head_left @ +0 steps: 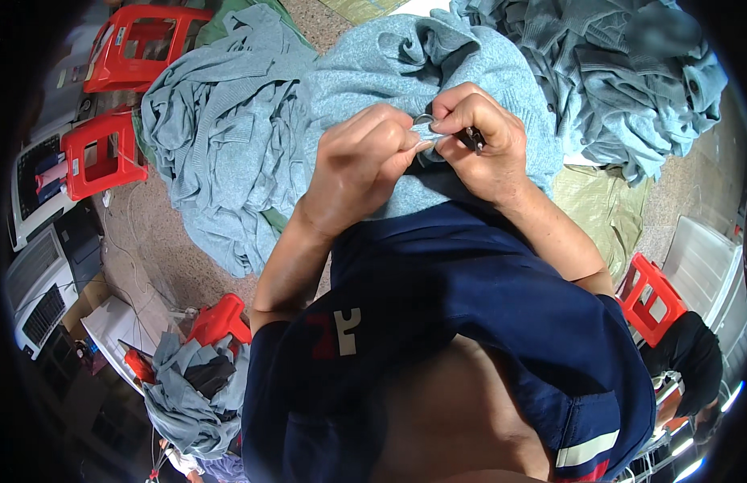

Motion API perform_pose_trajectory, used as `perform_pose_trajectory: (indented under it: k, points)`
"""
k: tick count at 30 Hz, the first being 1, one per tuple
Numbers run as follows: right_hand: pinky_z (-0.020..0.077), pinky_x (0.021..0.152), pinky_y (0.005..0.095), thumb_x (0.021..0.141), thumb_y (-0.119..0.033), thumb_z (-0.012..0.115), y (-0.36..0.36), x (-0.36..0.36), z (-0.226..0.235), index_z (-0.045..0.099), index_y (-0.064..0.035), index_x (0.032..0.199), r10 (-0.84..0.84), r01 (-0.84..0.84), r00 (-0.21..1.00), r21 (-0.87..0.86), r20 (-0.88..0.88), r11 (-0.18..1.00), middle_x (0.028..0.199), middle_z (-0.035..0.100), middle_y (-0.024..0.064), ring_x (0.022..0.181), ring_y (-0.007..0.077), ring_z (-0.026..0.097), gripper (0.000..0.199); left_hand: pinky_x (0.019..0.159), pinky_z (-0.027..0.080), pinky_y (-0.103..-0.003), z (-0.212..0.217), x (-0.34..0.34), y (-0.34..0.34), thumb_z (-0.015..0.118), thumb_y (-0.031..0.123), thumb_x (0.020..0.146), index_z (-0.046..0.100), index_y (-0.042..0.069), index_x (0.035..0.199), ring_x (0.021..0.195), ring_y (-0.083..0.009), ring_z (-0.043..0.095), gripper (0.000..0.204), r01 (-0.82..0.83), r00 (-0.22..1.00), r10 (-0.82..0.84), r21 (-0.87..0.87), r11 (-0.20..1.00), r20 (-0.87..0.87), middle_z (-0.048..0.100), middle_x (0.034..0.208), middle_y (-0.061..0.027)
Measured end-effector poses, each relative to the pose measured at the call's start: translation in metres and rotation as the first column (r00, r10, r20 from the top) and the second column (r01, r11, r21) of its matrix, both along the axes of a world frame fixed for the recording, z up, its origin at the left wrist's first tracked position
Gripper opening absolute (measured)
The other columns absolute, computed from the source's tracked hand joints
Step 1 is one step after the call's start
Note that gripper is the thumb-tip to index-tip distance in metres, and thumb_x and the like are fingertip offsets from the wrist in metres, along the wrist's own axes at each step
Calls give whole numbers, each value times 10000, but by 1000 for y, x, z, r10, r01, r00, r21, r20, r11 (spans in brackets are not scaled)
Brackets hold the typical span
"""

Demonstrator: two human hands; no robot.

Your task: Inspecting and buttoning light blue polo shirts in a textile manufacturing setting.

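With left hand [361,157] and right hand [494,149] nearly meeting, pinching a bit of fuzzy pale-blue sweater [353,76], bunched just ahead of the navy shirt [446,278]; in the right, also gripping a small dark tool [475,139]. Flanked by a left garment pile [216,153] and a right garment pile [607,88], with bare floor [152,237] farther left. On the shirt's chest, marked in red and white.

In upper middle of the frame, the left hand [361,161] and the right hand [490,149] are pinching one small part of the light blue sweater [353,80]. A small dark tool [474,139] is also in the right hand. Heaps of clothes [216,145] lie at upper left and upper right.
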State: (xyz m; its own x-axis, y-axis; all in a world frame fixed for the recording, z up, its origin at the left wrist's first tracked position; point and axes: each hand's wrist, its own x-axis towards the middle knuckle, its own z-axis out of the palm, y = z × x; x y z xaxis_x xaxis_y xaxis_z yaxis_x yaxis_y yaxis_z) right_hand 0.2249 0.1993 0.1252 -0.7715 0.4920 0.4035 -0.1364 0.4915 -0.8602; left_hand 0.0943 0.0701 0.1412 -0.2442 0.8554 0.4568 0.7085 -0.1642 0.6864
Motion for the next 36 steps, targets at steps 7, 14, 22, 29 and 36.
perform_pose_trajectory:
  k: [7, 14, 22, 29, 36]
  points:
    - [491, 548, 297, 643, 43, 672, 1, 0, 1, 597, -36, 820, 38, -2, 992, 286, -121, 958, 808, 596, 89, 690, 211, 622, 207, 526, 462, -325, -22, 10, 1, 679, 30, 690, 552, 63, 869, 624, -233, 589, 222, -92, 966, 132, 181, 979, -224, 588, 763, -74]
    - [538, 648, 326, 773, -77, 654, 25, 14, -11, 550, -102, 1131, -104, -55, 915, 376, 389, 925, 1037, 563, 93, 838, 226, 621, 373, 656, 475, -352, -24, -18, -8, 705, 136, 768, 628, 56, 942, 716, -283, 609, 207, -234, 966, 202, -213, 948, -162, 642, 835, -93]
    - [434, 816, 327, 733, -61, 698, 70, 43, -25, 604, -19, 977, 57, -89, 772, 18, 632, 996, 920, 572, 54, 929, 210, 528, 265, 719, 402, -215, -22, -59, -72, 632, 9, 828, 621, -51, 961, 801, -98, 534, 146, -26, 773, 311, -462, 887, 554, 594, 857, -22]
    - [480, 683, 333, 729, -47, 706, 79, 49, -22, 635, -43, 887, -16, -66, 915, 188, 404, 980, 826, 598, 69, 781, 215, 598, 173, 689, 365, -223, -4, -72, -82, 700, 77, 768, 550, 32, 744, 742, -90, 484, 159, 22, 671, 301, -424, 905, 677, 524, 774, -5]
    - [484, 695, 333, 622, 55, 675, 76, 43, 6, 543, -56, 888, -63, -36, 985, 548, 160, 836, 930, 599, 59, 812, 248, 595, 317, 616, 322, -246, 10, -66, -82, 780, 206, 661, 513, 50, 722, 684, -111, 434, 316, 148, 271, 121, -166, 975, 955, 509, 741, -26]
